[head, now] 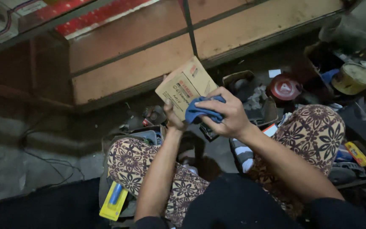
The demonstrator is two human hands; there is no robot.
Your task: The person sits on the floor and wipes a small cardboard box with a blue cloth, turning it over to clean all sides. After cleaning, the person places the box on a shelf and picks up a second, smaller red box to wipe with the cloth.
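My left hand (172,118) holds a small brown cardboard box (183,87) from below, tilted with its printed face toward me. My right hand (229,112) grips a crumpled blue cloth (200,111) and presses it against the lower right side of the box. Both hands are raised above my knees, which are covered in brown patterned fabric with white flowers (314,127).
A wooden cabinet front (149,55) stands just ahead. Clutter lies on the dark floor: a red round lid (285,88), a yellowish tin (356,78), a yellow blister pack with a blue tool (114,201), an open dark case (255,95), a black cable (51,163) at left.
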